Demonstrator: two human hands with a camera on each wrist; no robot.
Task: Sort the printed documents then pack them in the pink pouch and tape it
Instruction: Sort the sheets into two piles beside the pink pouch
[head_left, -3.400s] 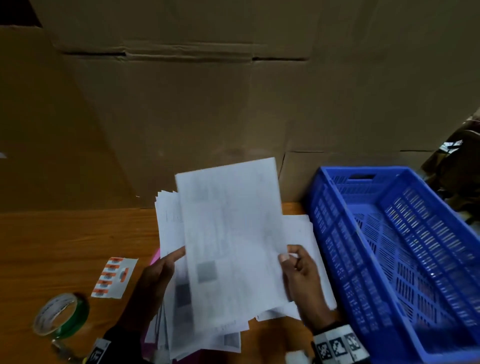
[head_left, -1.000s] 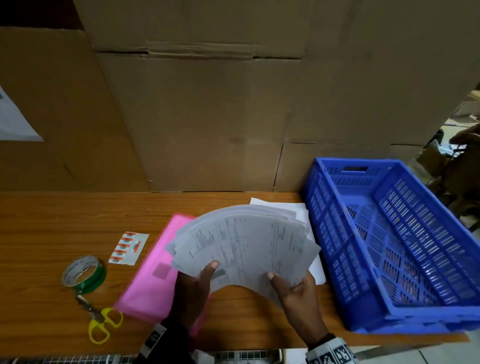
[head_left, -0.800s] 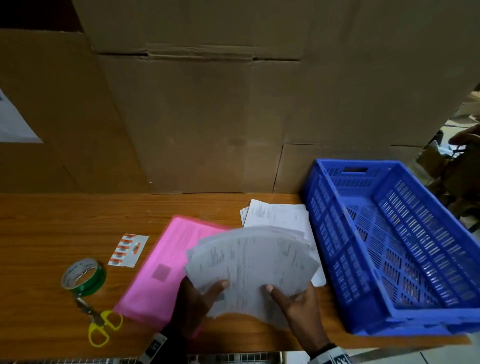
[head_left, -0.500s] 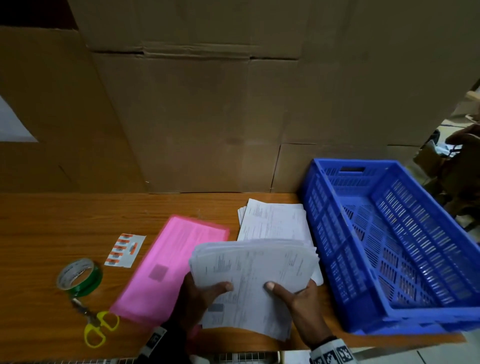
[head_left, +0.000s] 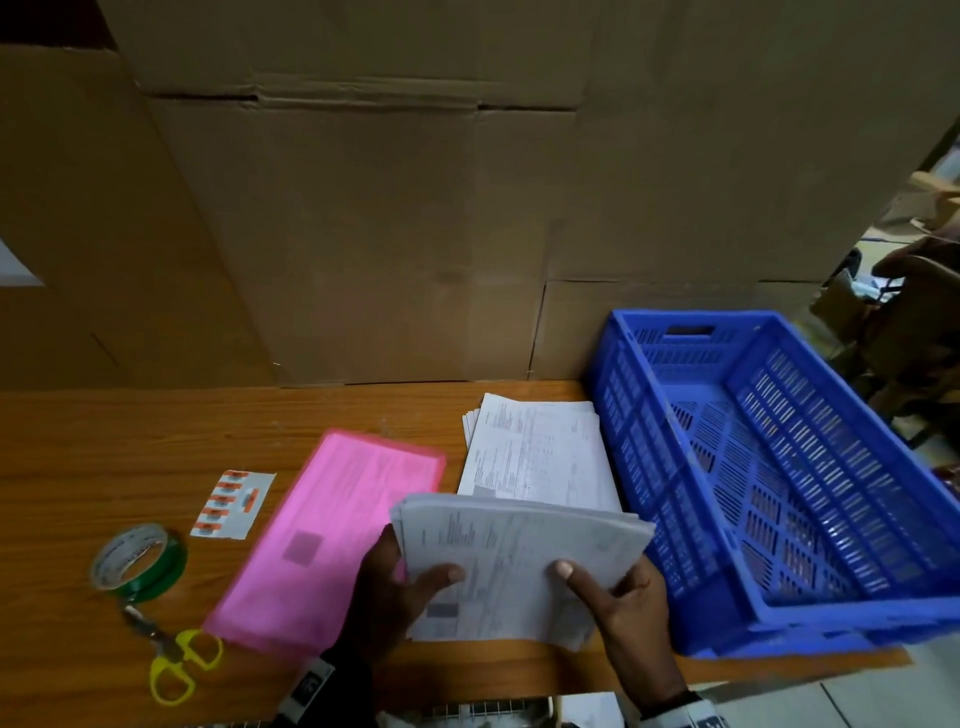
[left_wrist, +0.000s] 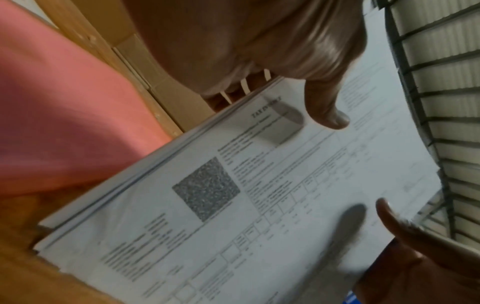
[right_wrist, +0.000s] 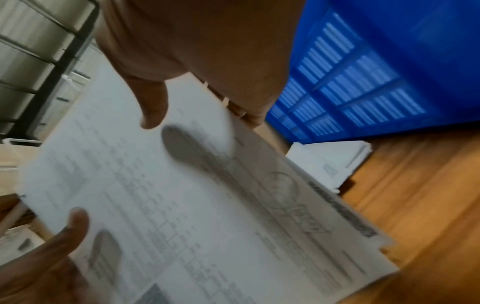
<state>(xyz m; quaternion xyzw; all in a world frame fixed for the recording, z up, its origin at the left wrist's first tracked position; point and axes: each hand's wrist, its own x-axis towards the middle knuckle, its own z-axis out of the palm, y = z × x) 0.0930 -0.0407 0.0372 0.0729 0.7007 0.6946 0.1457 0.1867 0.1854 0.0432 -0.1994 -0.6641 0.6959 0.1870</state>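
Both hands, the left hand and the right hand, grip a stack of papers by its sides, thumbs on top; the top sheet reads "TAX INVOICE". Left of the stack, a pink pouch lies flat on the wooden desk. Behind the stack rests another paper pile, with cardboard boxes beyond.

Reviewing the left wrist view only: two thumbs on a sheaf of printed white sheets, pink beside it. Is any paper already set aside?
Observer: Yes, a second pile of printed sheets lies on the wooden table beyond the held sheaf, beside a blue slatted plastic crate.
Operator: Tape nearby?
Observer: A green tape roll lies left of the pink plastic pouch, by yellow-handled scissors.
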